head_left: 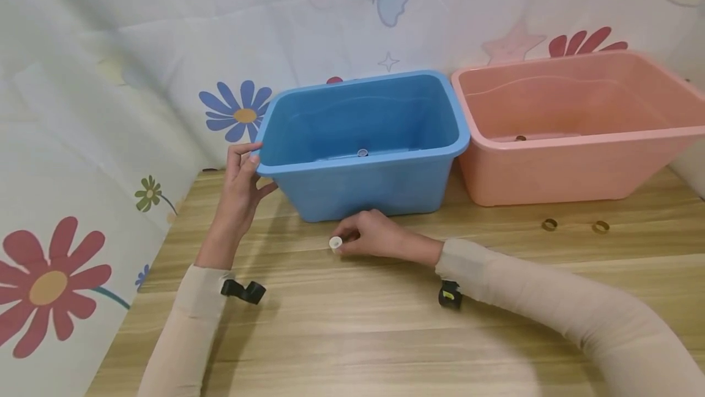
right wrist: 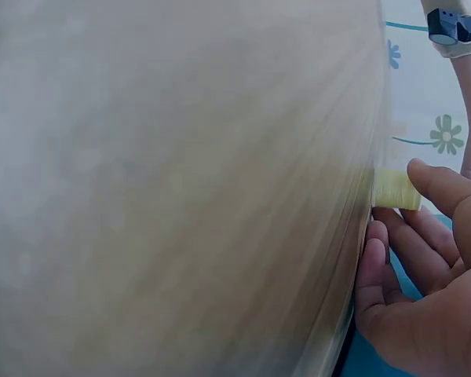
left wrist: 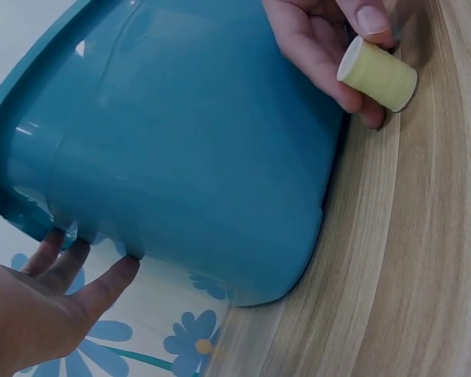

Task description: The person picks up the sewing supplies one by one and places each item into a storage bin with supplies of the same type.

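On my head feed, 1 printed cloth (head_left: 154, 36) runs past the edges behind 1 wooden table (head_left: 341, 336), itself cut off at the bottom. I count 2 tubs: a blue tub (head_left: 366, 192) and, just right of it, a pink tub (head_left: 556, 174) cropped at the edge; their front walls hide part of each floor. 2 sleeves (head_left: 523, 290) run out of frame. The left hand (head_left: 237, 183) touches the blue tub's left end near the rim, fingers spread, partly cropped in my left wrist view. The right hand (head_left: 377, 235) pinches 1 yellow spool (left wrist: 379, 76) between thumb and fingers, in front of the blue tub; I can't tell whether spool and wood touch. I see 2 wrist cameras (head_left: 450, 295). 2 rings (head_left: 549, 228) lie on the table before the pink tub. Inside it sits 1 brown thing (head_left: 520, 138), inside the blue tub 1 round piece (head_left: 362, 153), both too small to identify.
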`<state>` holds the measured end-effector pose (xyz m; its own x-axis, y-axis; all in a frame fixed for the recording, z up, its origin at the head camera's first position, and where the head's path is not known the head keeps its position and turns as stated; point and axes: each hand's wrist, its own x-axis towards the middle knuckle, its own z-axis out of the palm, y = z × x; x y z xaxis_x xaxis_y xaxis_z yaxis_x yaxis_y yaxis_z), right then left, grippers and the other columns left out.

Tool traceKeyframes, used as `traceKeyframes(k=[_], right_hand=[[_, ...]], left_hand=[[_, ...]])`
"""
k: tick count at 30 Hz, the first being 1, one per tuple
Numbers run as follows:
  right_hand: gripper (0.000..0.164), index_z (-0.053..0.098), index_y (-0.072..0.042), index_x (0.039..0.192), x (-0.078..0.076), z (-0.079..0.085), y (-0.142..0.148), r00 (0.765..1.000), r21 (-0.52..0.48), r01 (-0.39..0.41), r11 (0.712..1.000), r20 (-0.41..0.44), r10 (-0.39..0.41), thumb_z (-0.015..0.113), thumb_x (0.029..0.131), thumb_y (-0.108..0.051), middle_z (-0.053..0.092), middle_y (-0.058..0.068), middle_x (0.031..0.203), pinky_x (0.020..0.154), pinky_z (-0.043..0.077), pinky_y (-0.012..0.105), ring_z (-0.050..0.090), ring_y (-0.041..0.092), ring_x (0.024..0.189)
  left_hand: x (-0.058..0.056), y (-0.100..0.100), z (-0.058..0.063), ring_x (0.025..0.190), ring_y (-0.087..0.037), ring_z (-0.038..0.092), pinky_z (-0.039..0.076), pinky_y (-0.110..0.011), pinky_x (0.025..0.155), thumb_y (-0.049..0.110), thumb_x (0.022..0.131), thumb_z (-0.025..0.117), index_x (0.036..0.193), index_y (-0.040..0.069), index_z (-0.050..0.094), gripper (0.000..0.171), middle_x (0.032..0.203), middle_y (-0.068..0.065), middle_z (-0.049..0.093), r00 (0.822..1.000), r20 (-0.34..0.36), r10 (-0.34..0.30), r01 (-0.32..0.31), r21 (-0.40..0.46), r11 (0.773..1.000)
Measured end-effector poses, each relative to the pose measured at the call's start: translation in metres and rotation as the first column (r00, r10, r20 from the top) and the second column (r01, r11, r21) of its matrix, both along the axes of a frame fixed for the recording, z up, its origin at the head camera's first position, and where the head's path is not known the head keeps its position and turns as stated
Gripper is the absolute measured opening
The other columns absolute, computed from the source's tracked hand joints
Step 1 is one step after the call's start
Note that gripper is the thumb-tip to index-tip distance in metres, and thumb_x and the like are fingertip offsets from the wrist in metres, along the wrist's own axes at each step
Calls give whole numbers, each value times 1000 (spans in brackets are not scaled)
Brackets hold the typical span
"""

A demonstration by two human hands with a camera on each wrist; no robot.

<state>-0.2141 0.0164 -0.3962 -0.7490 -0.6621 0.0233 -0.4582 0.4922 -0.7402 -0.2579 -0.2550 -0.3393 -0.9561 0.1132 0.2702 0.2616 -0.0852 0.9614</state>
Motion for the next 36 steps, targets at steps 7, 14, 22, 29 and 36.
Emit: traceKeyframes(k=[7, 14, 22, 29, 36], right_hand=[[27, 76, -19, 116, 0, 2, 2, 999, -27, 14, 1000, 39, -13, 79, 90, -26, 77, -7, 103, 85, 54, 24, 70, 6, 95], [27, 77, -20, 114, -2, 3, 4, 997, -62, 22, 998, 82, -17, 81, 88, -25, 77, -7, 101, 85, 54, 24, 71, 6, 96], [26, 78, -16, 113, -2, 12, 9, 995, -109, 22, 994, 99, -11, 81, 88, -20, 77, -5, 97, 83, 56, 23, 72, 6, 92], [25, 79, -14, 112, -1, 23, 18, 994, -129, 45, 991, 106, -32, 82, 87, -18, 78, -4, 96, 85, 56, 24, 73, 7, 94], [23, 80, -17, 109, 3, 31, 25, 996, -117, 71, 991, 64, -64, 83, 86, -19, 78, -6, 99, 83, 56, 24, 73, 5, 92]], left_hand=[[0, -1, 0, 138, -36, 43, 39, -67, 106, 31, 104, 54, 131, 25, 47, 28, 150, -11, 37, 1000, 1, 0, 0, -1, 1000], [1, -1, -1, 139, -37, 42, 39, -67, 105, 32, 104, 54, 131, 25, 46, 29, 151, -12, 37, 1000, 3, 3, -3, -3, 1000], [0, -1, 0, 138, -36, 43, 39, -67, 105, 32, 104, 54, 131, 25, 46, 30, 150, -11, 37, 1000, -3, 5, -5, -8, 1000], [0, 0, 0, 137, -35, 44, 39, -66, 106, 32, 104, 54, 132, 25, 46, 29, 149, -11, 38, 1000, -5, 1, -1, -9, 1000], [1, -1, -1, 139, -36, 42, 39, -67, 106, 32, 104, 54, 132, 24, 46, 30, 150, -11, 36, 1000, -1, -2, 2, -5, 1000]])
